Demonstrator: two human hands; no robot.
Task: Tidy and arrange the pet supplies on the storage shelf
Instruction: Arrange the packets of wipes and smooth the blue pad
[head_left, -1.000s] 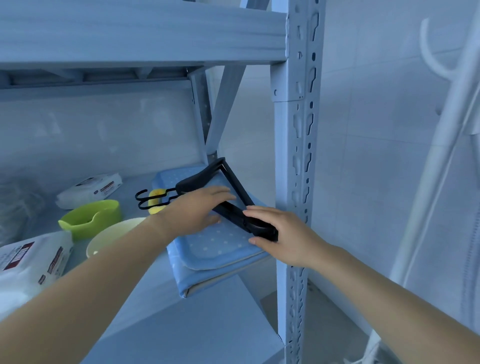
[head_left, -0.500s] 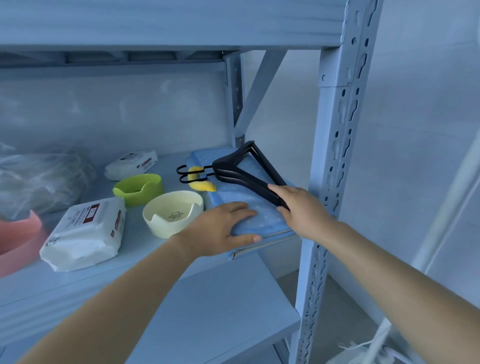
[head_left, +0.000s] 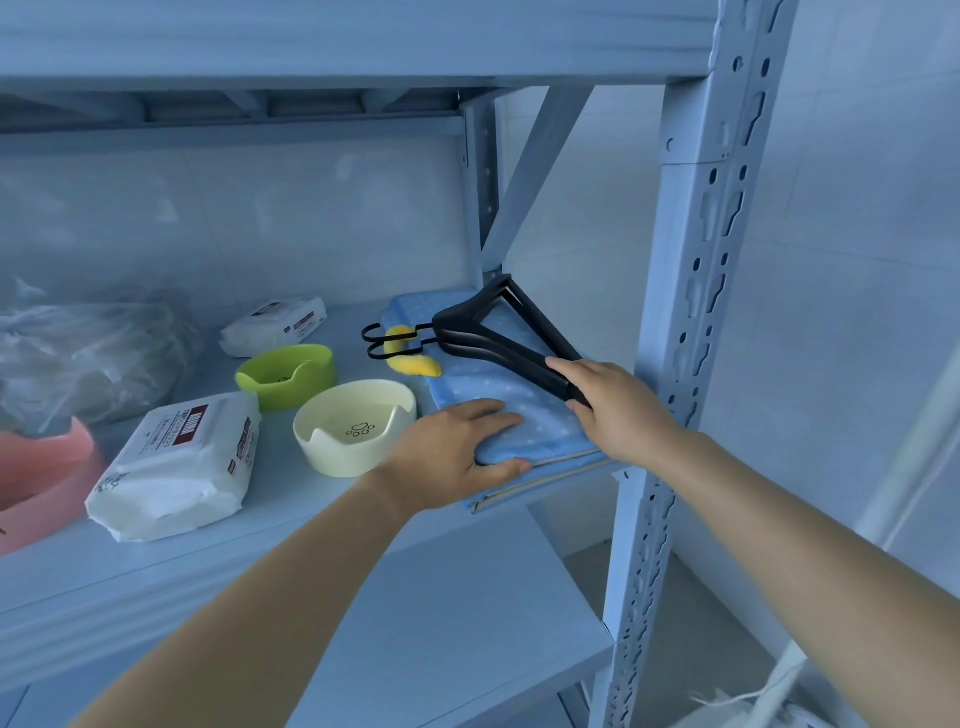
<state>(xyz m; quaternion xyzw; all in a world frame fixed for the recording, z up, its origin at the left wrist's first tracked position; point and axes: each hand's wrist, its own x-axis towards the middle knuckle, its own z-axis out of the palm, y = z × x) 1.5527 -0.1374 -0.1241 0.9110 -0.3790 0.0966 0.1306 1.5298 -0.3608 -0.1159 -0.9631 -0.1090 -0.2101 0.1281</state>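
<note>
Blue mat (head_left: 519, 415): folded, at the right end of the shelf (head_left: 270, 514); its front edge hangs a little over the shelf lip.
Left hand (head_left: 452, 452): grasps the mat's front corner, fingers on top, thumb at the edge.
Right hand (head_left: 618, 410): fingers curled round the near ends of the black hangers (head_left: 498, 338), which lie on the mat with hooks pointing left.
Step with the mat: I think it is best to push the mat back squarely until nothing overhangs, and to steady the hangers so they do not slide off.
Cream bowl (head_left: 353, 431): just beside the mat; a paw print inside, no words.
Near wipes pack (head_left: 176, 462): dark red label with pale letters, too blurred to read.
Far wipes pack (head_left: 275, 325): small label, also not readable.
</note>
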